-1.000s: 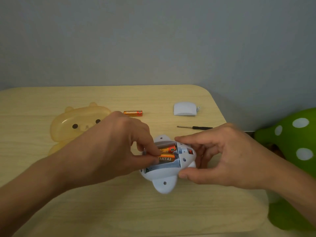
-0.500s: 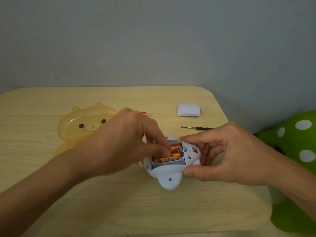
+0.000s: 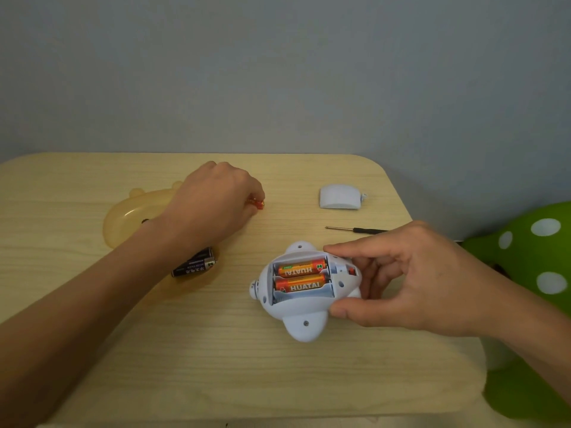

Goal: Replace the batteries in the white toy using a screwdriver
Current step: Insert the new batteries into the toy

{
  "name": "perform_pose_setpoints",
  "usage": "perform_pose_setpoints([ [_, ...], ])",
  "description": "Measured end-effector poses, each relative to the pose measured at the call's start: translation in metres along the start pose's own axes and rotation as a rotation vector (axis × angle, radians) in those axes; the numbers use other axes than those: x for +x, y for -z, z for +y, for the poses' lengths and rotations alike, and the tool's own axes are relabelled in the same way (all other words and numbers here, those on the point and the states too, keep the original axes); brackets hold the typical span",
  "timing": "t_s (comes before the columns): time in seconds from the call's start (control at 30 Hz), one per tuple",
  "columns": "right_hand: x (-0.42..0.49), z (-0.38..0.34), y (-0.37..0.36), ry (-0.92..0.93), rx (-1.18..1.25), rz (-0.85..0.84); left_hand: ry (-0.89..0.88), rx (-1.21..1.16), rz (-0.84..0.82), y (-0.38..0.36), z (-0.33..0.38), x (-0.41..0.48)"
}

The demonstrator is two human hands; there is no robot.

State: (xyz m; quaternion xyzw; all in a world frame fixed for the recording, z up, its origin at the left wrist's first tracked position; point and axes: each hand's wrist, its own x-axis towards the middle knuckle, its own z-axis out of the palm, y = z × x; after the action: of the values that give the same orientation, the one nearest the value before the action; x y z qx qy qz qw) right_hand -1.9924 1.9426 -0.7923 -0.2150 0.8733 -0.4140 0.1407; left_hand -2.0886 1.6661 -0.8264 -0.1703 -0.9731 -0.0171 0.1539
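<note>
The white toy lies belly-up on the wooden table, its battery compartment open. Two orange batteries sit side by side in it, and the slot nearest me shows bare. My right hand grips the toy's right side with thumb and fingers. My left hand is far back on the table, fingers closed around a loose orange battery, only its tip showing. The white battery cover lies at the back right. The small screwdriver lies just behind my right hand.
A translucent yellow bear-shaped tray sits at the left, partly under my left arm, with two black batteries at its near edge. A green toy with white spots stands off the table's right edge. A grey wall runs behind.
My left hand has left the toy's compartment and moved back and left to the loose orange battery. The toy, now uncovered, shows two orange batteries in place. My right hand kept its hold.
</note>
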Motion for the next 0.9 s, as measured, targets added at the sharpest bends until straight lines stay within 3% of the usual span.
perform_pose_setpoints([
  [0.2,0.001,0.001,0.0,-0.003,-0.008,-0.005,-0.112,-0.144,0.079,0.011,0.007,-0.004],
  [0.37,0.002,0.002,-0.001,0.015,-0.02,-0.006,-0.246,-0.843,0.112,0.054,0.037,-0.042],
  [0.43,0.002,0.003,-0.001,0.014,-0.016,-0.006,-0.319,-0.944,0.07,0.061,0.047,-0.056],
  [0.63,0.002,0.005,-0.003,0.02,-0.008,0.019,-0.355,-0.996,-0.044,0.048,0.055,-0.07],
  [0.9,0.001,0.007,-0.003,0.035,-0.011,0.016,-0.46,-0.752,-0.043,0.043,0.055,-0.069],
])
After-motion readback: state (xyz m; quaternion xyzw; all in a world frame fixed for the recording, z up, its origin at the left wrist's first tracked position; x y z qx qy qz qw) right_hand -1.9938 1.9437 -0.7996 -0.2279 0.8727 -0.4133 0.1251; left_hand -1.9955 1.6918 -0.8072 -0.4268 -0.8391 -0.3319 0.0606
